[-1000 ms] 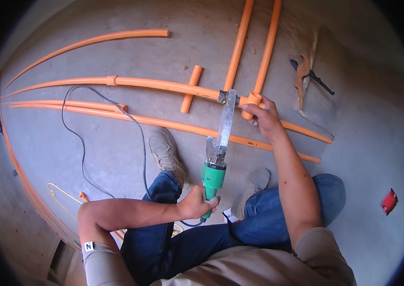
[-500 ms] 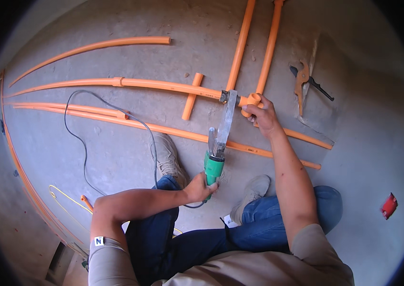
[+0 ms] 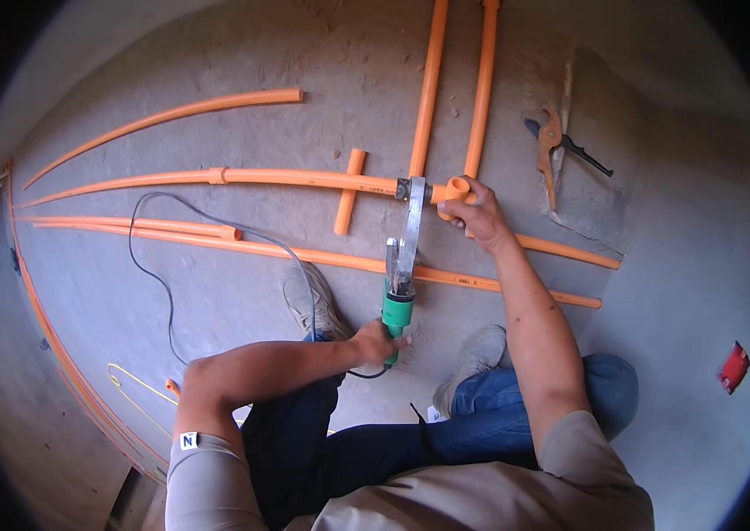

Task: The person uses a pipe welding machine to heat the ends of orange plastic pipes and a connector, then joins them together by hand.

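The left hand [image 3: 375,343], low at the centre of the frame, is wrapped round the green handle of a heating tool [image 3: 398,311]; the tool's grey metal plate [image 3: 413,226] rises from that hand toward the upper centre, its top end between a long orange pipe [image 3: 304,178] on the left and a tee [image 3: 457,188] on the right; a dark socket [image 3: 402,188] sits where the pipe meets the plate. The right hand [image 3: 481,215], right of centre, pinches the tee between thumb and fingers; the tee lies at the fingertips, just above and to the left of the palm, well apart from the left hand. A short orange pipe [image 3: 345,212] crosses under the long one; two more pipes [image 3: 428,88] run to the top edge; a cutter [image 3: 549,133] with a black handle lies on the floor [image 3: 694,265] at upper right; a grey cable [image 3: 171,301] loops at left; a red thing [image 3: 733,368] shows at lower right.
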Demonstrator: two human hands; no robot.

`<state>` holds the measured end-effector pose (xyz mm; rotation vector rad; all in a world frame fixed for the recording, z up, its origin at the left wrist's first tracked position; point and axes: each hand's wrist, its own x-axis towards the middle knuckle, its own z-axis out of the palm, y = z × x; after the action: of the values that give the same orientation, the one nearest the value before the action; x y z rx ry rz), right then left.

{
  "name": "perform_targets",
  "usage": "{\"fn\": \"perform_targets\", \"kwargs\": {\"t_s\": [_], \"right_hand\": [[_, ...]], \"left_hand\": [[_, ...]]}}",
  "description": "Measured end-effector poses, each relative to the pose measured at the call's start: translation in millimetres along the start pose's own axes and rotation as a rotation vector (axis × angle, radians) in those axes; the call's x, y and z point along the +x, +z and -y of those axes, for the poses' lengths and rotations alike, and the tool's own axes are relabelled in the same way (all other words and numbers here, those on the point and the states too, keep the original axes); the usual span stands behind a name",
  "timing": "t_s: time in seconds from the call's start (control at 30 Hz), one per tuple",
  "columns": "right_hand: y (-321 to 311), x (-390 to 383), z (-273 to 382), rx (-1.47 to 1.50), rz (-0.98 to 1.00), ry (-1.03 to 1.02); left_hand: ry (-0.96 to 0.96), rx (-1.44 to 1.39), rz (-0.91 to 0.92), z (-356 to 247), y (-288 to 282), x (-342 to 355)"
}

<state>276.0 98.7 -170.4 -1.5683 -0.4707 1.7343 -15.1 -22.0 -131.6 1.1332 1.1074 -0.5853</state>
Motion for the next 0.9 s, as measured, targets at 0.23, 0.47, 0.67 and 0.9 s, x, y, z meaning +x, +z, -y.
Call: {"fn": "perform_targets", "kwargs": {"t_s": [0.23, 0.47, 0.67, 0.9], "right_hand": [[3, -8, 5, -0.051, -0.032, -0.014], [-3, -9, 8, -0.097, -0.034, -0.019], [-8, -1, 14, -0.36, 0.071, -0.017], [-9, 7, -3, -0.364, 0.038, -0.122]], "left_hand": [[0.191, 0.808, 0.189, -52, -98, -35], [0.712, 1.107, -0.679, -123, -227, 20], [0.401, 1.037, -0.392, -119, -249, 77], [0.353, 1.084, -0.423, -119, -238, 80]]}}
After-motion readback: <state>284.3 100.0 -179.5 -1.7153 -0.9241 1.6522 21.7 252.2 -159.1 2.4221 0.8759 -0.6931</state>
